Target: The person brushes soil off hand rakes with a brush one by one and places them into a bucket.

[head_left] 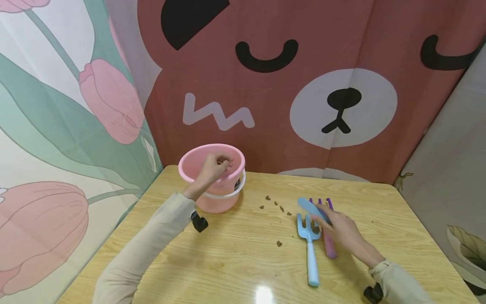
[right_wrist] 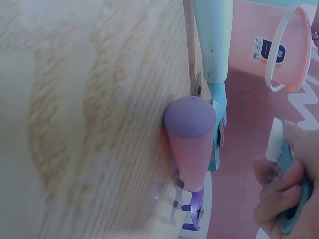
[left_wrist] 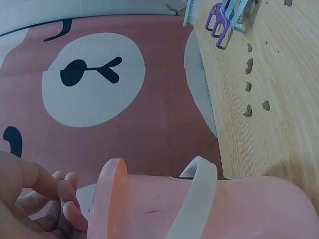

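Observation:
Over the mouth of a pink bucket (head_left: 216, 202), my left hand (head_left: 212, 169) has its fingers curled and fingertips close together; nothing shows between them. In the left wrist view the left hand (left_wrist: 37, 199) is beside the rim of the bucket (left_wrist: 149, 204). My right hand (head_left: 347, 234) grips a blue brush (head_left: 308, 205) above a purple-and-pink rake (head_left: 328, 245). White bristles show on the brush (right_wrist: 285, 154) held by the right hand (right_wrist: 294, 184) in the right wrist view. A light blue fork (head_left: 311, 261) lies left of the rake.
Several small brown crumbs (head_left: 279, 243) lie on the wooden table (head_left: 228, 257) between the bucket and the tools, with one at the fork's tines. A printed curtain (head_left: 265, 97) stands behind the table's back edge.

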A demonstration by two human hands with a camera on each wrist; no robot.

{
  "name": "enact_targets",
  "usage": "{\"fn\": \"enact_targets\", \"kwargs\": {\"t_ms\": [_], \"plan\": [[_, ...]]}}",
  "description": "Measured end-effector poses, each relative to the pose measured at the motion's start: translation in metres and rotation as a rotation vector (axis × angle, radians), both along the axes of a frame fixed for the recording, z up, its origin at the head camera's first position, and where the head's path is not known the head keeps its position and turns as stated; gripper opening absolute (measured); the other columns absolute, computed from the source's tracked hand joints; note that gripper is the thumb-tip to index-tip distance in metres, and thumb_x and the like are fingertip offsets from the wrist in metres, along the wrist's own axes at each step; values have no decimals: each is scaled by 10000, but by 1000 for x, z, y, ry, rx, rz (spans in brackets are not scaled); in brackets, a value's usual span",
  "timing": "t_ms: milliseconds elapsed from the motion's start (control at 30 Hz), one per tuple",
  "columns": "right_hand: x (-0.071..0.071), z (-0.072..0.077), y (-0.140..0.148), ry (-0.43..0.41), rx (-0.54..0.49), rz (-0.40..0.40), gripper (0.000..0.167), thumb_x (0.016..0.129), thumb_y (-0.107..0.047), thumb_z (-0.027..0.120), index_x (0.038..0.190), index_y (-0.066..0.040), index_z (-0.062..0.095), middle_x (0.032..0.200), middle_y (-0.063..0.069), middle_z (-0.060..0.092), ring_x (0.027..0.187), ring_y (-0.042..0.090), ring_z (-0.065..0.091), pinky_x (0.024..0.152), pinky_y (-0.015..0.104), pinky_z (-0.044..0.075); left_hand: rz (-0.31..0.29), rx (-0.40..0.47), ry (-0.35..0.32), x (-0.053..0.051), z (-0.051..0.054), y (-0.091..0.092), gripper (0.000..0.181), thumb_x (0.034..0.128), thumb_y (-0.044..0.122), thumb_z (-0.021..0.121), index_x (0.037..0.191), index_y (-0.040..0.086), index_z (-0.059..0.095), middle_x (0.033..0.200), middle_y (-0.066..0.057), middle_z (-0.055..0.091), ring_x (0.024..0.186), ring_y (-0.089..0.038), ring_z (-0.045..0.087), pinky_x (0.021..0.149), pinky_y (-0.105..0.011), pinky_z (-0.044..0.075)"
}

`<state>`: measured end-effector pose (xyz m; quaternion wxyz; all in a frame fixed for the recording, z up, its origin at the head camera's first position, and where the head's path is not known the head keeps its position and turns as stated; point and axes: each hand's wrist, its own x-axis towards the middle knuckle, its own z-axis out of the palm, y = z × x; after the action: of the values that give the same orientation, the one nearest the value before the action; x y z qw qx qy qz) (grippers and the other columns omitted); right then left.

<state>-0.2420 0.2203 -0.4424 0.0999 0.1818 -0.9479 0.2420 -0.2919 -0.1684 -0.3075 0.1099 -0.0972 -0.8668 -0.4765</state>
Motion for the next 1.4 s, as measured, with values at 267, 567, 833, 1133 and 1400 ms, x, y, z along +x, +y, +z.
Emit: {"fn": "enact_targets", "kwargs": {"t_ms": [267, 567, 833, 1133, 1400], "plan": [[0, -2, 1, 60, -15, -13, 505, 991, -303, 622, 1286, 100, 553, 1138, 294, 641, 916, 417, 666, 687, 537, 557, -35, -1, 23, 4, -4, 7, 201, 924, -25, 570, 1065, -76, 704, 966, -188, 701, 778, -203, 642, 621, -196, 487], [1, 0, 2, 90, -60, 0, 440, 955, -229, 675, 1207, 121, 587, 1078, 273, 656, 913, 405, 661, 712, 534, 554, -53, 19, 24, 7, -6, 13, 206, 921, -25, 563, 1058, -62, 711, 925, -161, 707, 733, -169, 624, 612, -199, 477], [4, 5, 7, 44, -6, -31, 551, 992, -282, 620, 1362, 108, 500, 1287, 352, 543, 1095, 507, 579, 806, 622, 513, -90, 78, -10, 10, -10, 21, 218, 941, -38, 514, 1052, -76, 699, 889, -182, 693, 668, -270, 626, 590, -289, 513], [4, 6, 13, 46, 19, -35, 543, 1005, -321, 596, 1371, 70, 506, 1333, 330, 521, 1132, 514, 555, 828, 641, 498, -170, 145, -59, 16, -13, 32, 194, 965, -26, 515, 1028, -53, 696, 884, -130, 671, 643, -341, 646, 591, -345, 576], [4, 5, 17, 42, 19, -51, 560, 996, -326, 610, 1382, 65, 499, 1322, 330, 530, 1110, 513, 567, 796, 630, 513, -225, 145, -76, 18, -27, 43, 161, 963, -36, 540, 1004, -44, 695, 859, -116, 684, 612, -223, 663, 605, -316, 581]]}}
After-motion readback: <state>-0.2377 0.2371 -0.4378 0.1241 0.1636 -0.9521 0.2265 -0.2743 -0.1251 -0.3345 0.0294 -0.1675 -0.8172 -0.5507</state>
